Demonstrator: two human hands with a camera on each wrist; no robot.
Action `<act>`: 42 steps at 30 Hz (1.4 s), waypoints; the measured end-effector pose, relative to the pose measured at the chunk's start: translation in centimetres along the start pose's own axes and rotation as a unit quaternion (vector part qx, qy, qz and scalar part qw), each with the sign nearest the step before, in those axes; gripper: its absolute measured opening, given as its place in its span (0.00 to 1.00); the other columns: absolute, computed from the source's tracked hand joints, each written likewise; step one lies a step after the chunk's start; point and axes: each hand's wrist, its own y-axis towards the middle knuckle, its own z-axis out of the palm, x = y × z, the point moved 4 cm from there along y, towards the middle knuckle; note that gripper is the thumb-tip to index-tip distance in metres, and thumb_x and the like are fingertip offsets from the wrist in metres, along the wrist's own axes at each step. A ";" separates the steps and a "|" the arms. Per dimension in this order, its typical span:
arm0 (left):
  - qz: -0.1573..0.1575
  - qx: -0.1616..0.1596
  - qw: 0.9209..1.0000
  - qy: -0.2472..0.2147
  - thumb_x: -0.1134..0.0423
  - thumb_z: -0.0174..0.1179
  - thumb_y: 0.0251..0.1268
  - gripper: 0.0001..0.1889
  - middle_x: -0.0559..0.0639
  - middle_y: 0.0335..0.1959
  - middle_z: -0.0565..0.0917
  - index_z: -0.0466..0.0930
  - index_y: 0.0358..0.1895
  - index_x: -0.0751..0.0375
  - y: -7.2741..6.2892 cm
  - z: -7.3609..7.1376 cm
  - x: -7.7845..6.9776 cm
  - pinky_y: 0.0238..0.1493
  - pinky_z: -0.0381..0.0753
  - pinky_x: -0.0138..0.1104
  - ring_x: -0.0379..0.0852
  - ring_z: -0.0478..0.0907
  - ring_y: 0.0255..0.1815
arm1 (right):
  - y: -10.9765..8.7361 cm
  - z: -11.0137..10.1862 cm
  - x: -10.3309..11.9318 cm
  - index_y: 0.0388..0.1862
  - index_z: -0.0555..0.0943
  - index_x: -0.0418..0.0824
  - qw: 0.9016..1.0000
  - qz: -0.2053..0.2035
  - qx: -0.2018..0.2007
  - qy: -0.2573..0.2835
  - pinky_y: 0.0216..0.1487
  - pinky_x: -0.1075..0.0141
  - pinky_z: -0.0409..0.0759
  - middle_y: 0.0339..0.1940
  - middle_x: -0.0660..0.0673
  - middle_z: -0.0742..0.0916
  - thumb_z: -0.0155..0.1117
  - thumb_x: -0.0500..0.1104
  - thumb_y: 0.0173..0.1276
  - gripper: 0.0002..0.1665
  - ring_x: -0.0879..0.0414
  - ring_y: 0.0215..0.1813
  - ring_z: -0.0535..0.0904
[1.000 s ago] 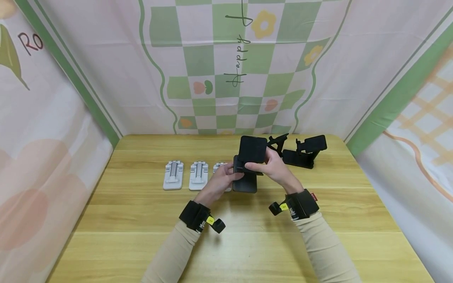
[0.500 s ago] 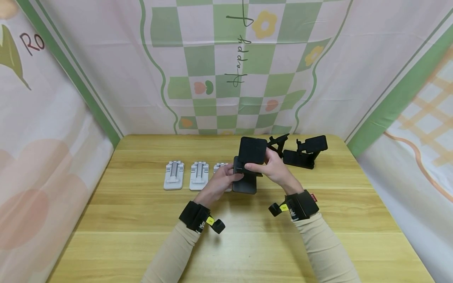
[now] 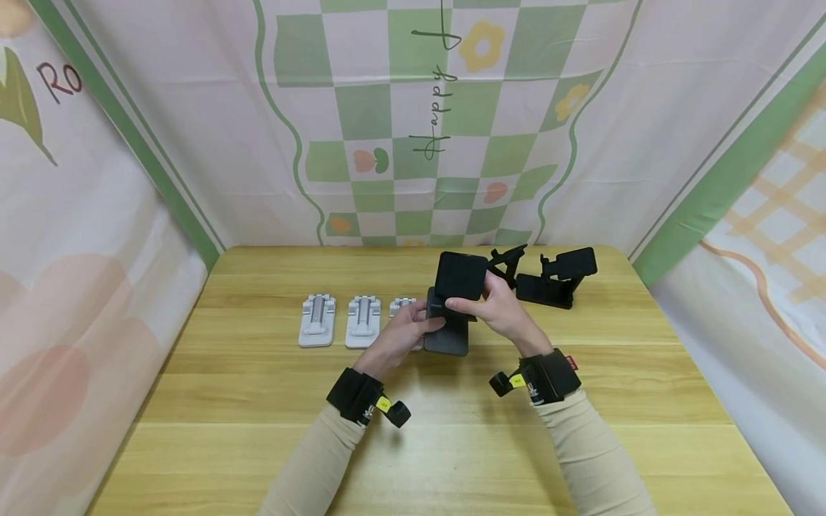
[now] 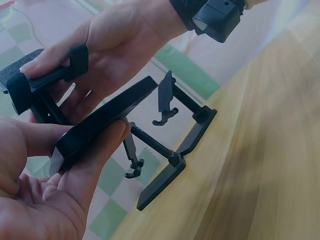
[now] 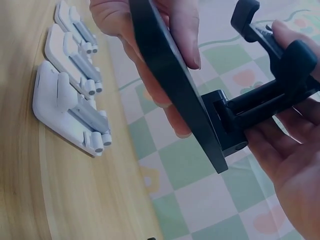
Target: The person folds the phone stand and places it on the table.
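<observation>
A black folding phone stand [image 3: 452,338] is held unfolded above the table by both hands. My left hand [image 3: 400,331] grips its flat base, thumb on one face and fingers on the other, as the left wrist view also shows. On the upper holder plate [image 3: 461,275], my right hand [image 3: 506,312] has its thumb in front and its fingers behind. A hinged arm [image 5: 255,105] joins base and holder in the right wrist view. Just beyond the right hand stand two more black phone stands, one partly hidden [image 3: 508,264] and one in fuller view [image 3: 555,276].
Folded white phone stands lie in a row at left: one outermost [image 3: 317,320], one beside it [image 3: 363,321], and a third [image 3: 403,304] partly behind the left hand. The wooden table [image 3: 452,444] ends at a patterned cloth backdrop [image 3: 413,143].
The held phone stand has moved very slightly toward the person, its holder plate tilting a little. Both hands keep their grip, and the other stands stay where they were.
</observation>
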 end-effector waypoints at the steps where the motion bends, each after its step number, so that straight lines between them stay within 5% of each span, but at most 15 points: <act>1: 0.000 0.001 1.000 0.000 0.71 0.56 0.76 0.26 0.69 0.59 0.84 0.65 0.73 0.72 0.0 0.0 0.0 0.45 0.87 0.31 0.43 0.89 0.45 | 0.0 0.0 0.0 0.69 0.74 0.35 1.000 0.000 -0.002 -0.002 0.70 0.49 0.69 0.66 0.37 0.80 0.73 0.35 0.66 0.33 0.49 0.67 0.73; 18: -0.009 0.005 1.000 0.002 0.70 0.55 0.77 0.26 0.67 0.58 0.85 0.64 0.74 0.72 0.0 0.0 0.3 0.44 0.86 0.32 0.45 0.89 0.46 | 0.1 0.3 -0.5 0.65 0.77 0.38 0.999 -0.007 -0.038 -0.019 0.62 0.63 0.76 0.59 0.41 0.83 0.74 0.36 0.67 0.28 0.55 0.63 0.76; 25: -0.005 0.014 1.000 -0.007 0.70 0.55 0.77 0.27 0.67 0.58 0.84 0.62 0.75 0.71 -0.1 0.1 0.4 0.46 0.87 0.32 0.47 0.89 0.48 | 0.0 0.3 -0.8 0.64 0.78 0.37 0.997 0.010 -0.068 -0.027 0.67 0.55 0.73 0.62 0.40 0.82 0.75 0.39 0.67 0.27 0.52 0.65 0.74; 30: -0.009 0.012 1.000 -0.007 0.70 0.55 0.77 0.27 0.67 0.58 0.85 0.63 0.75 0.71 -0.1 0.1 0.4 0.45 0.86 0.32 0.45 0.89 0.46 | 0.1 0.3 -1.1 0.63 0.79 0.36 0.996 0.019 -0.086 -0.027 0.62 0.60 0.77 0.60 0.38 0.84 0.75 0.39 0.67 0.27 0.52 0.62 0.77; 42: -0.010 0.022 1.000 -0.020 0.71 0.54 0.77 0.27 0.69 0.59 0.83 0.62 0.75 0.70 -0.2 0.4 0.5 0.48 0.87 0.34 0.45 0.88 0.46 | 0.3 0.4 -0.9 0.57 0.83 0.32 0.991 -0.037 -0.126 -0.016 0.56 0.70 0.79 0.53 0.36 0.87 0.75 0.36 0.66 0.21 0.63 0.54 0.82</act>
